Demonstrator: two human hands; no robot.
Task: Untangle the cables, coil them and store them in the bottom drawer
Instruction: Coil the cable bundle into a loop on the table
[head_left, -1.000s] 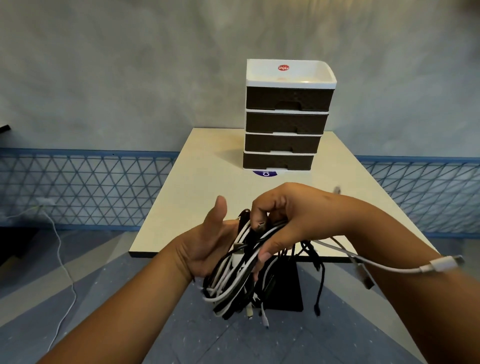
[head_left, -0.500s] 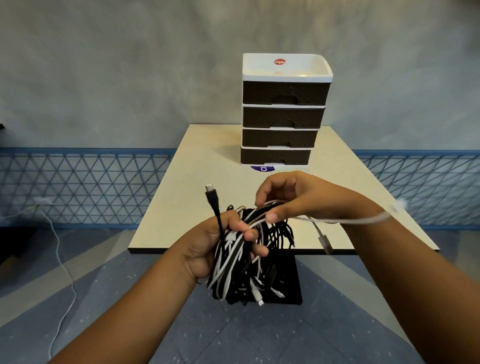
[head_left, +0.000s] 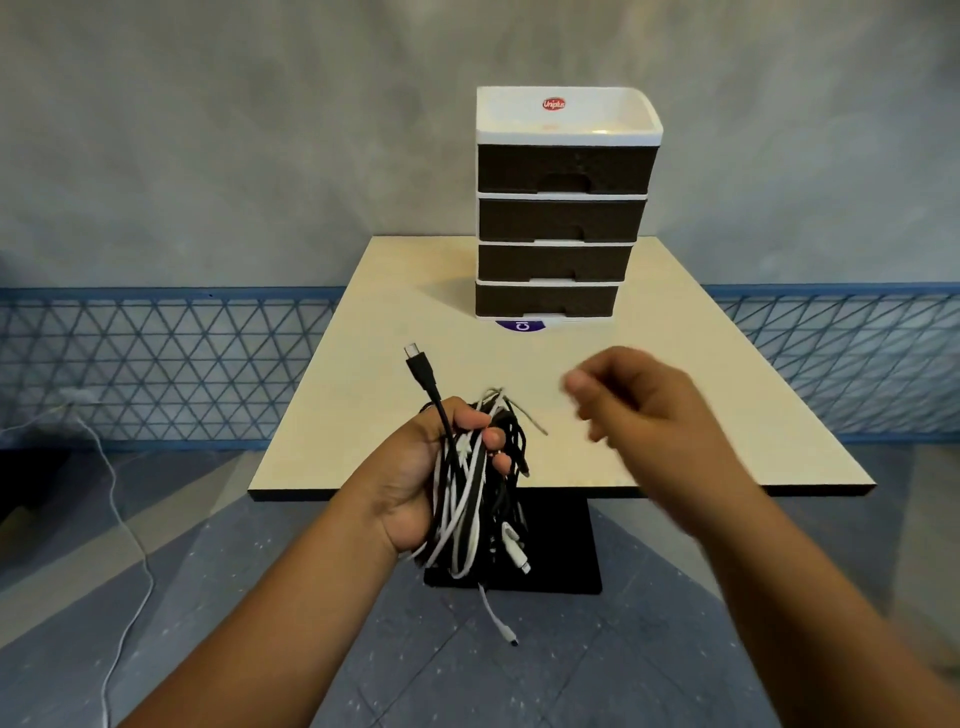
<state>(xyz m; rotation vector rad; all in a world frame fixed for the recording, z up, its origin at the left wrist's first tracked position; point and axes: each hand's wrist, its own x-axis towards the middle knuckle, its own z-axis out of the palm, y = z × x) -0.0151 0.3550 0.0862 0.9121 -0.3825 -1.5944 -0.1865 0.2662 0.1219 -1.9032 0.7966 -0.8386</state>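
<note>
One grip carries everything now: the left hand (head_left: 415, 483) is curled tight round the cable bundle (head_left: 478, 499), while the right hand (head_left: 639, 400), which half a second ago pinched a white lead out of it, has let go and hangs blurred just right of the bundle, fingers loosely curled on nothing I can make out. So the tangle seems unsorted, with nothing coiled. Thin, limp black and white cords, a black plug (head_left: 418, 364) poking up, hang before the near edge of the smooth cream surface (head_left: 395, 374); behind the bundle stands the drawer unit (head_left: 561, 208), its dark textured bottom drawer (head_left: 545, 300) closed
</note>
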